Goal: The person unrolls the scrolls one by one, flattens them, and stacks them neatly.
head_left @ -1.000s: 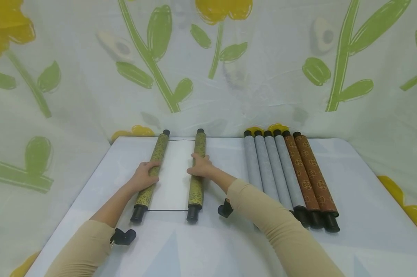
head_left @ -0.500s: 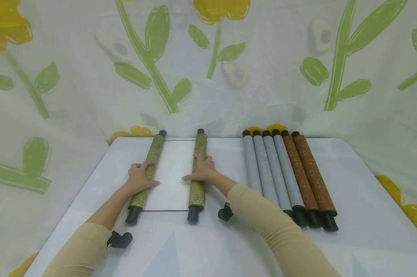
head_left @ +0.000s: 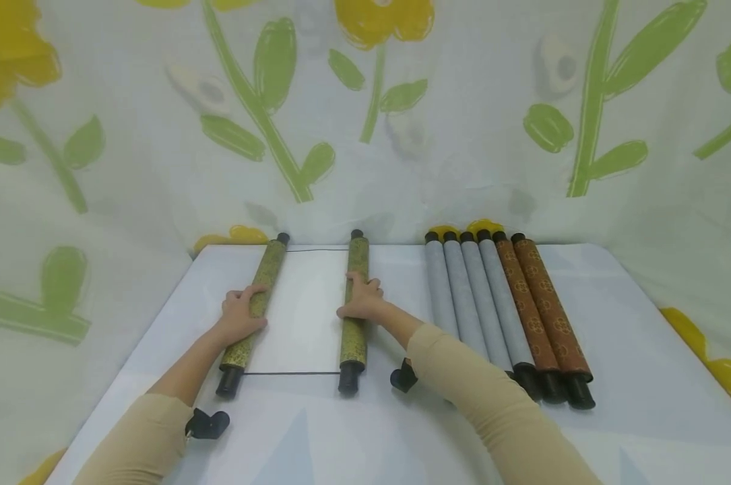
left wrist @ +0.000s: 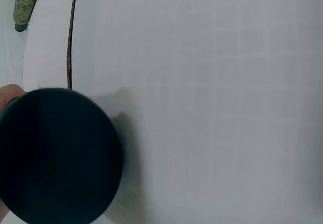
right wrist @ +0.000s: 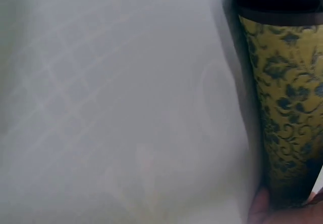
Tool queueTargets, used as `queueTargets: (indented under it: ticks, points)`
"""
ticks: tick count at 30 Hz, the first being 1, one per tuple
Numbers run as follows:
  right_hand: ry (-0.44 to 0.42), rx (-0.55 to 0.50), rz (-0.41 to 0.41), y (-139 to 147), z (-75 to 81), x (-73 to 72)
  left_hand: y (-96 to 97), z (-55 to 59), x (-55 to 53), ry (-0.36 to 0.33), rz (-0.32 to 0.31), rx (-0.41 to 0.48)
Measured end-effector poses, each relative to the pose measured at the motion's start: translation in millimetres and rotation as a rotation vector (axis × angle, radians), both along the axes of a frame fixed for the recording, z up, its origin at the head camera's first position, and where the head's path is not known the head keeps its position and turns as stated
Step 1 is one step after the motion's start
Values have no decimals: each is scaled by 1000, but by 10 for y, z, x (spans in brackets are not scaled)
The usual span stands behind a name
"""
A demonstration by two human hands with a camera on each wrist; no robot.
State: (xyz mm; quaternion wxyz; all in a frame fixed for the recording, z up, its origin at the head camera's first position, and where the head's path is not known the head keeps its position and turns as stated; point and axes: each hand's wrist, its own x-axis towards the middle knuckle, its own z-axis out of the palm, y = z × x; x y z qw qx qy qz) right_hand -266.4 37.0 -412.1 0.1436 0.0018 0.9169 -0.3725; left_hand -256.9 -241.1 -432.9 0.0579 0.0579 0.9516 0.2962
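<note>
A partly unrolled scroll lies on the table, with white paper [head_left: 307, 310] showing between its two yellow-green patterned rolls. My left hand [head_left: 238, 316] grips the left roll [head_left: 269, 264] around its middle, thumb toward the paper. Around the right roll [head_left: 354, 343], my right hand [head_left: 362, 298] has its thumb on the paper side and fingers over the top. Both rolls end in black knobs; one round dark knob [left wrist: 55, 158] fills the corner of the left wrist view. Dark floral patterning shows on the right roll [right wrist: 290, 93] in the right wrist view.
To the right, several rolled scrolls lie side by side: grey ones [head_left: 471, 296] and brown patterned ones [head_left: 544, 303]. My right sleeve [head_left: 486, 397] passes over the near ends of some grey ones. Behind the white table [head_left: 620, 337] hangs a flower-printed cloth [head_left: 462, 155].
The left roll has shifted left with my left hand, and the right roll has moved slightly right. The strip of white paper between them is wider.
</note>
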Motion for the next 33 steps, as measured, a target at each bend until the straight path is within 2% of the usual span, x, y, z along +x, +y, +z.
queueTargets:
  ticks: [5,14,19,22,28,33]
  points:
    - [-5,8,-17,51,2,-11,-6,-1,25,14,-23,-14]
    - [18,34,-4,107,1,-21,-20,7,72,52,-15,-19]
    - [11,9,-5,139,-7,-37,-72,63,96,9,27,10]
    - [-3,-20,-12,156,1,-43,-101,89,103,12,37,16]
    - [-44,-51,-3,218,33,-49,-177,113,101,31,15,27]
    - [-53,-38,24,265,49,-36,-259,60,126,62,-12,42]
